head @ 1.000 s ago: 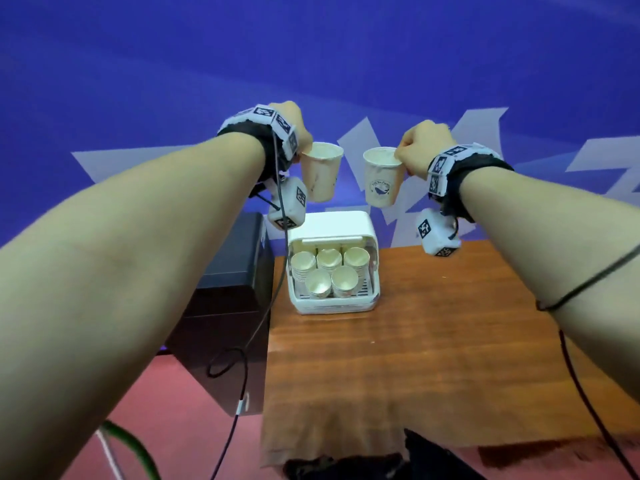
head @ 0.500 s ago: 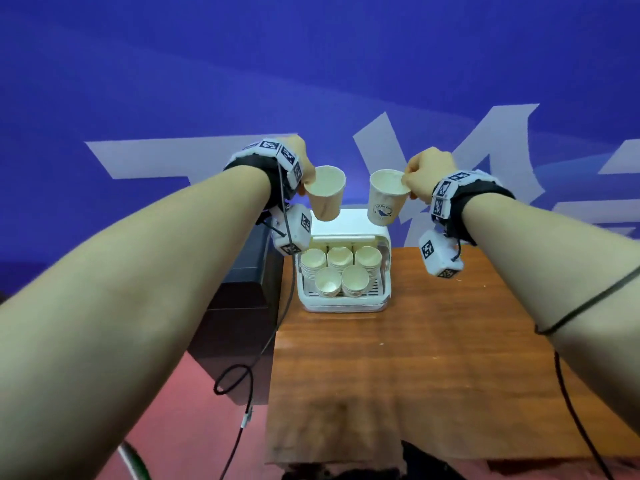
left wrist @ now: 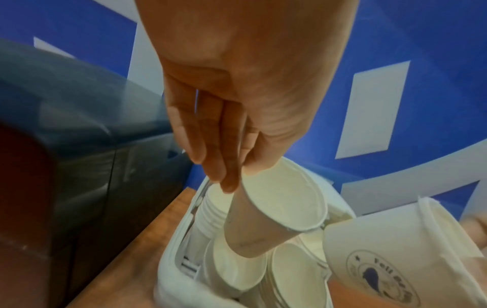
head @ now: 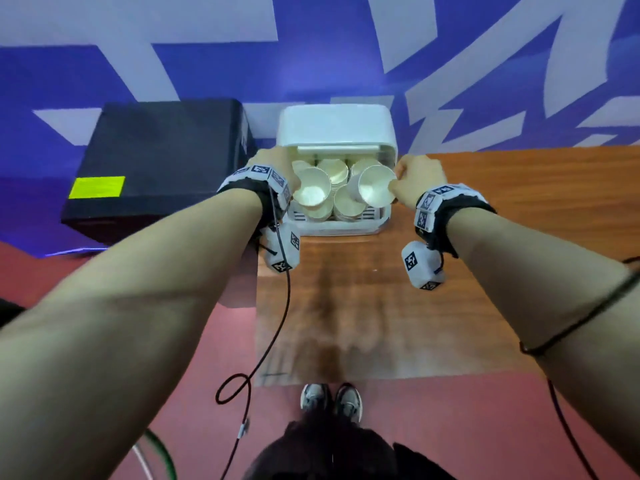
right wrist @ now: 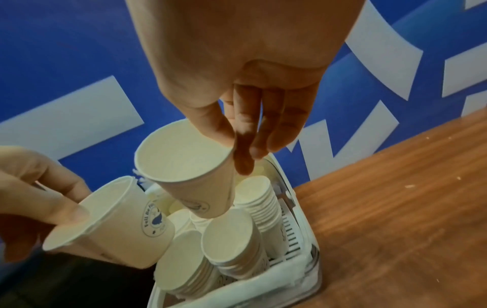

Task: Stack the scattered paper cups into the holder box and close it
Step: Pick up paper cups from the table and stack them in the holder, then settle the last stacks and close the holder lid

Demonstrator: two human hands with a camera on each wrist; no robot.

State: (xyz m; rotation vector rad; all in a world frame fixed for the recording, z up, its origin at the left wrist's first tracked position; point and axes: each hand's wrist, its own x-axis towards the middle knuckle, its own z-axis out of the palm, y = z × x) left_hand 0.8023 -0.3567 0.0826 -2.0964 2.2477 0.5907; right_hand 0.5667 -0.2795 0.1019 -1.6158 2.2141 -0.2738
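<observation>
Pictured over a white plastic holder box (head: pixel 349 230), lid raised, at the 12 o'clock edge of a brown wooden table (head: pixel 485 271): left hand (head: pixel 273 168) pinched the rim of a white paper cup (head: pixel 311 188), tilted above the stacked cups (right wrist: pixel 231 246) at the box's 9 o'clock side. Right hand (head: pixel 415 181) pinched the rim of a second white paper cup with a blue round logo (head: pixel 372 187) toward 3 o'clock. Seen beside the box at 9 o'clock: a black case with a yellow label (head: pixel 156 161).
</observation>
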